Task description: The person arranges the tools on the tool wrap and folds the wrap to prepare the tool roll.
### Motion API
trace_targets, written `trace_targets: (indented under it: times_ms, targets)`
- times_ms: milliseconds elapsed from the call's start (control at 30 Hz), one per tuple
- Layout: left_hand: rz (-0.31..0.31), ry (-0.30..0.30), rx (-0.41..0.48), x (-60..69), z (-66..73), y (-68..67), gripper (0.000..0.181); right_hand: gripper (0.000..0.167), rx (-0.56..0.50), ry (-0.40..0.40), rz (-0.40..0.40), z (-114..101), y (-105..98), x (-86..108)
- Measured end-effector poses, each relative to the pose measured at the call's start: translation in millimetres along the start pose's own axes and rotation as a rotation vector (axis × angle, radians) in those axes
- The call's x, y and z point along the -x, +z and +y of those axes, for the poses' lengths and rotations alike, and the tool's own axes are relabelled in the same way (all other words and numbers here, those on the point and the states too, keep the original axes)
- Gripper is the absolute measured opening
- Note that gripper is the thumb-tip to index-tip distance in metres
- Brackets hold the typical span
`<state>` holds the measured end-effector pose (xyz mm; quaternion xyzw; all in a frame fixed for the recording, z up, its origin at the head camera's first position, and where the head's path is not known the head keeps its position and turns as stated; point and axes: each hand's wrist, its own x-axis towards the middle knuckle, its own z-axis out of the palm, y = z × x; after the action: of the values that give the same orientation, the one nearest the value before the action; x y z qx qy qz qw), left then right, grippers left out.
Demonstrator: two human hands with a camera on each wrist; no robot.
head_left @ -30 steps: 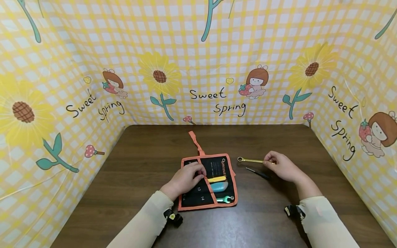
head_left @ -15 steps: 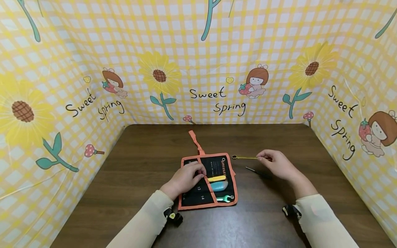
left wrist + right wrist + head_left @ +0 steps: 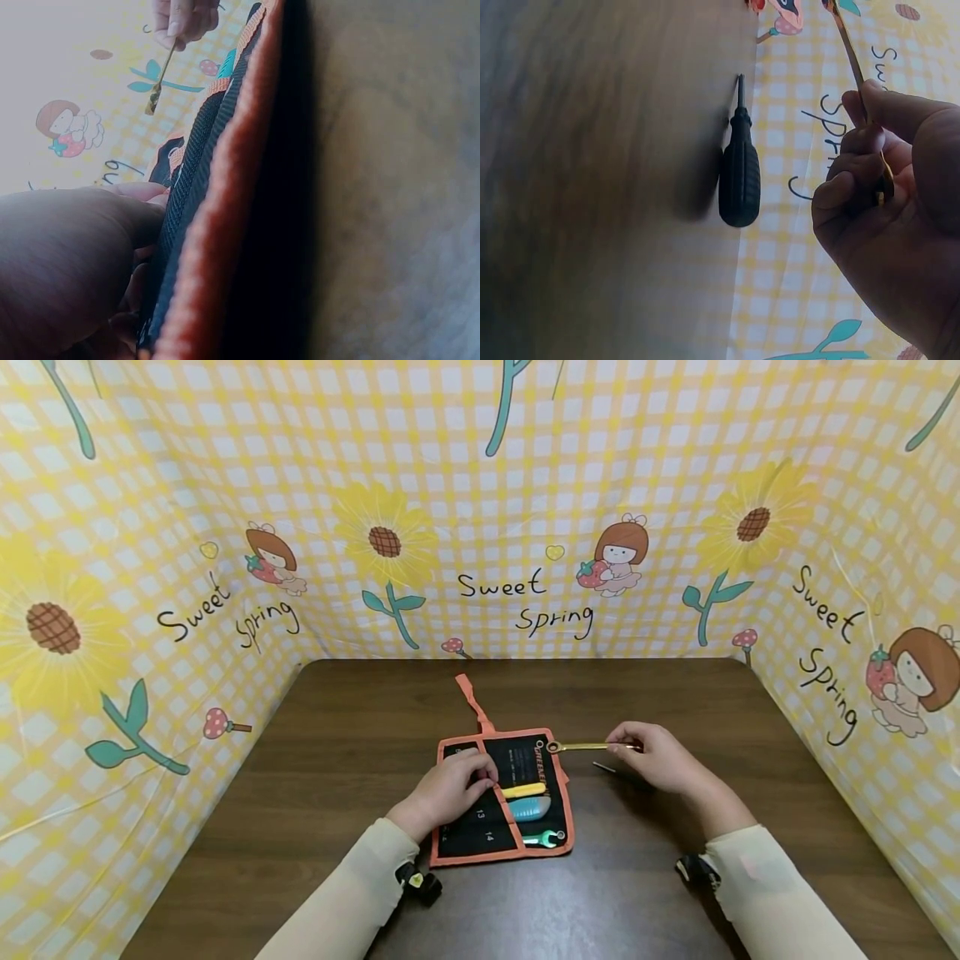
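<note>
On the table lies a black tool pouch (image 3: pixel 517 760) with orange trim, spread flat. My left hand (image 3: pixel 447 789) rests over its left part and pinches the orange pocket edge between thumb and fingers. In my right hand (image 3: pixel 660 760) I grip a gold ratchet wrench (image 3: pixel 585 746) by one end; its ring end points left, over the pouch's right border. Out of the pocket stick a yellow handle (image 3: pixel 523 791), a teal handle (image 3: pixel 529 810) and a green open-end wrench (image 3: pixel 542 839). Whether the wrench touches the pouch, I cannot tell.
A black-handled screwdriver (image 3: pixel 740 180) lies on the table below my right hand. The pouch's orange strap (image 3: pixel 471 702) stretches toward the back. Checked cloth (image 3: pixel 480 527) encloses the brown table (image 3: pixel 360 710) at the back and sides.
My right hand has moved left with the gold wrench, bringing its ring end from beside the pouch to over its right border. The left hand stays in place on the pocket edge.
</note>
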<state>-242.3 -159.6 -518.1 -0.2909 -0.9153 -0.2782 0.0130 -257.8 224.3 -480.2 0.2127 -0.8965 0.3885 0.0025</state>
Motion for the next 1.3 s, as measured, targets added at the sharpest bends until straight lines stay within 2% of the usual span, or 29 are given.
trace_targets:
  times_ms: [167,433,833,1300]
  targets:
    - [0.015,0.006,0.012,-0.5,-0.8,0.3,0.013,0.011,-0.014,-0.006,-0.029,-7,3,-3.5]
    - [0.017,0.012,0.015,-0.7,-0.8,-0.2,0.01,0.012,-0.028,0.025,-0.094,-17,12,-11.1]
    - [0.013,0.009,0.014,-0.8,-1.0,-0.8,0.01,0.008,-0.023,0.026,-0.122,-22,29,-22.1]
    - [0.02,0.015,0.021,0.0,-0.4,-0.1,0.009,0.004,-0.01,0.029,-0.18,-31,39,-30.9]
